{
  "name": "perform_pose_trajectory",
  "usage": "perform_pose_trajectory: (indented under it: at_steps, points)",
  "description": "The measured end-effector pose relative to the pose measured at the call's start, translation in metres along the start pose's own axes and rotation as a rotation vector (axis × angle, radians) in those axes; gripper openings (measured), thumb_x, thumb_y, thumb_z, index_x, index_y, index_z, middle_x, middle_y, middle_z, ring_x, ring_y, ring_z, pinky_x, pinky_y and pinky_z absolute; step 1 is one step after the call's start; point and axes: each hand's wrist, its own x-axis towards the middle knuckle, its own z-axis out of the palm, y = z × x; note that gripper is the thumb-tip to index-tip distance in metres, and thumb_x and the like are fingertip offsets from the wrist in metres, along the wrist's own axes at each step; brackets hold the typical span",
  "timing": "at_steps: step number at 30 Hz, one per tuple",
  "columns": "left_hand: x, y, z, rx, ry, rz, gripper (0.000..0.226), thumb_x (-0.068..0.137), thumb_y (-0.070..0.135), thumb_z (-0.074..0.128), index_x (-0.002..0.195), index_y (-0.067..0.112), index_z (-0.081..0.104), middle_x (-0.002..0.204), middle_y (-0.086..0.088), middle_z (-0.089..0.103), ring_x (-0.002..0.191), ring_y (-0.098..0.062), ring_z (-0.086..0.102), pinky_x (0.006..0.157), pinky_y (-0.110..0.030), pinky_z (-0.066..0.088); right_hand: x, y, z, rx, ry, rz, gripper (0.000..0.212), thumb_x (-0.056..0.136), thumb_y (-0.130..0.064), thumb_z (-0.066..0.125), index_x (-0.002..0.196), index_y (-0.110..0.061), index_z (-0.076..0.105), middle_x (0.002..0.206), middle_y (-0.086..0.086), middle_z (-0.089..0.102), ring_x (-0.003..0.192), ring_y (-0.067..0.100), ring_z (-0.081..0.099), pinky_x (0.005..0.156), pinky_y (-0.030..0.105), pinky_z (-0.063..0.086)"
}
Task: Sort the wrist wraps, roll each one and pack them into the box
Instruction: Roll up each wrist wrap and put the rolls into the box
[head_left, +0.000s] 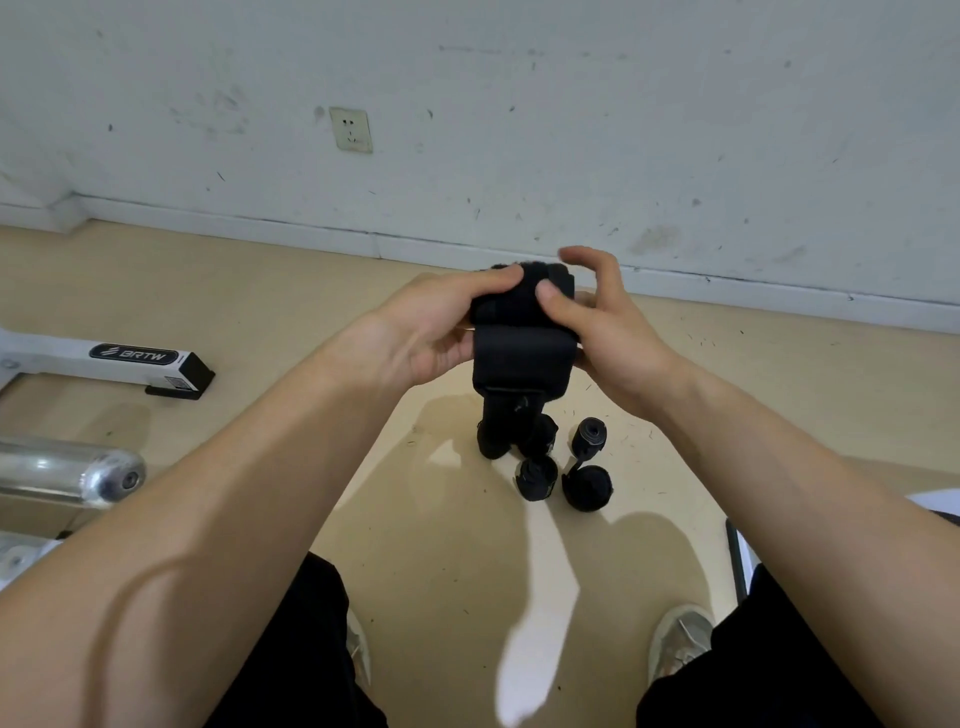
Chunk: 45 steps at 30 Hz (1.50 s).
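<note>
A black wrist wrap (522, 338) is held in mid-air between both hands, its top part rolled up and its loose tail hanging down toward the floor. My left hand (431, 327) grips the roll from the left, thumb on top. My right hand (608, 322) pinches it from the right with the thumb on the front, its other fingers raised behind. On the floor below lie several rolled black wraps: one (589, 434), another (536, 478), a third (587, 488). No box is in view.
A white gym-machine foot marked BRTW (130, 361) and a chrome bar end (78, 470) lie at the left. The white wall with a socket (351, 130) stands close behind. My shoes (680, 639) and black-trousered knees frame the beige floor.
</note>
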Motion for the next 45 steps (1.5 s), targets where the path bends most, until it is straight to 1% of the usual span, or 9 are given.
perform_pose_trajectory:
  at_steps: [6,11,17,23,27,34,38,41,45]
  points:
    - [0.007,0.008,-0.011,-0.195,0.15,0.028,0.011,0.097,0.019,0.071,0.095,0.008,0.07,0.079,-0.004,0.074,0.077,-0.019,0.073,0.064,-0.029,0.064,-0.002,0.001,0.004,0.039,-0.017,0.051,0.02,0.104,-0.035,0.056,0.101,-0.015,0.055,0.095,0.005,0.068,0.079,0.017,0.068,0.077,0.032,0.055]
    - [0.01,0.009,-0.016,-0.252,0.196,0.066,0.011,0.098,0.02,0.07,0.096,0.009,0.07,0.074,-0.002,0.076,0.077,-0.019,0.073,0.065,-0.03,0.065,-0.004,0.01,0.008,-0.181,-0.05,-0.025,0.016,0.086,-0.024,0.08,0.079,-0.016,0.069,0.087,0.008,0.069,0.084,0.021,0.07,0.089,0.046,0.06]
    - [0.018,0.012,-0.027,-0.281,0.316,0.183,0.022,0.093,0.017,0.077,0.111,0.005,0.072,0.102,-0.007,0.076,0.084,-0.018,0.077,0.066,-0.03,0.063,-0.003,0.007,0.009,-0.149,0.001,0.043,0.037,0.085,-0.025,0.078,0.06,-0.016,0.053,0.068,0.01,0.053,0.066,0.022,0.051,0.067,0.035,0.039]
    - [0.019,0.014,-0.027,-0.284,0.327,0.264,0.03,0.09,0.016,0.08,0.115,0.001,0.072,0.1,-0.007,0.077,0.079,-0.015,0.078,0.071,-0.032,0.064,-0.003,0.011,0.008,-0.13,0.021,0.101,0.031,0.086,-0.017,0.079,0.067,-0.014,0.055,0.066,0.006,0.061,0.06,0.018,0.058,0.056,0.027,0.045]
    - [0.02,0.017,-0.028,-0.253,0.351,0.315,0.022,0.088,0.013,0.082,0.104,0.001,0.072,0.085,-0.004,0.077,0.078,-0.017,0.077,0.077,-0.036,0.065,-0.003,0.012,0.006,-0.074,0.069,0.145,0.032,0.083,-0.007,0.081,0.1,-0.012,0.054,0.076,0.008,0.074,0.062,0.022,0.068,0.057,0.031,0.052]
    - [0.022,0.008,-0.02,-0.068,0.265,0.405,0.028,0.085,0.009,0.084,0.11,0.003,0.072,0.109,-0.015,0.076,0.095,-0.027,0.078,0.08,-0.041,0.065,-0.003,0.013,0.004,-0.191,-0.057,0.252,0.043,0.092,-0.006,0.07,0.129,-0.021,0.057,0.104,0.009,0.077,0.09,0.027,0.075,0.083,0.044,0.062]
    - [0.019,0.005,-0.015,0.003,0.148,0.392,0.032,0.086,0.007,0.082,0.116,0.003,0.071,0.115,-0.019,0.075,0.097,-0.03,0.077,0.077,-0.039,0.063,-0.001,0.007,-0.002,-0.223,-0.066,0.221,0.058,0.082,-0.027,0.078,0.135,-0.029,0.053,0.115,-0.002,0.072,0.111,0.016,0.066,0.106,0.048,0.048]
    - [0.017,0.002,-0.013,0.049,0.041,0.377,0.04,0.087,0.005,0.081,0.124,0.001,0.068,0.113,-0.016,0.076,0.1,-0.03,0.077,0.079,-0.04,0.063,0.003,-0.003,-0.009,-0.072,-0.001,0.137,0.083,0.069,-0.053,0.078,0.143,-0.03,0.047,0.127,-0.003,0.068,0.118,0.017,0.065,0.105,0.045,0.048]
    - [0.015,-0.004,-0.007,0.147,-0.056,0.353,0.048,0.083,0.003,0.084,0.127,0.005,0.066,0.123,-0.016,0.072,0.109,-0.028,0.074,0.088,-0.043,0.063,0.003,-0.013,-0.01,0.005,-0.013,0.128,0.054,0.092,-0.068,0.052,0.127,-0.028,0.065,0.123,0.008,0.072,0.102,0.026,0.071,0.097,0.044,0.054]
